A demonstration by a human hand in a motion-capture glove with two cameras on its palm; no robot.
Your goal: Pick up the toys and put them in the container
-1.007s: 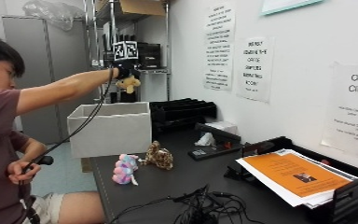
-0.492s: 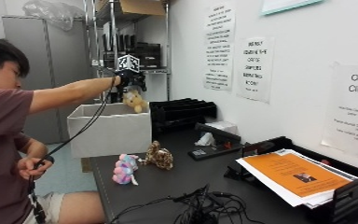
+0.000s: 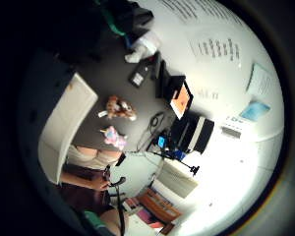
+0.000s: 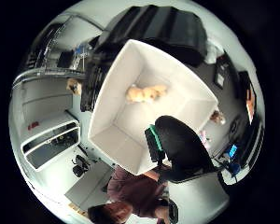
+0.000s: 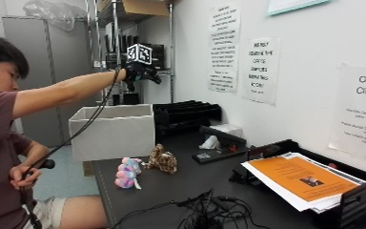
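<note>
My black-gloved right hand (image 5: pixel 140 72) hangs spread and empty above the white fabric container (image 5: pixel 114 132); one tan plush toy (image 4: pixel 146 94) lies inside. The pink pastel plush (image 5: pixel 129 172) and brown spotted plush (image 5: pixel 164 161) wait on the dark table (image 5: pixel 170 191); reaching back, my trailing cable could sweep them off.

A dark table (image 5: pixel 170 191) fills the lower middle of the outside view. At its far left end, mid-left in the frame, stands a white fabric container (image 5: pixel 114 130). Just in front of it, lower centre-left, 2 toys stand side by side: a pastel plush (image 5: pixel 129 172) and a spotted brown plush (image 5: pixel 163 160). Behind them, at centre, lie black stacked trays (image 5: pixel 186 113), a white crumpled tissue (image 5: pixel 211 142) and a black flat device (image 5: pixel 218 153). At lower right sits a black paper tray (image 5: pixel 354 195) holding an orange sheet (image 5: pixel 297 177). Black cables (image 5: pixel 215 212) tangle along the bottom edge.
</note>
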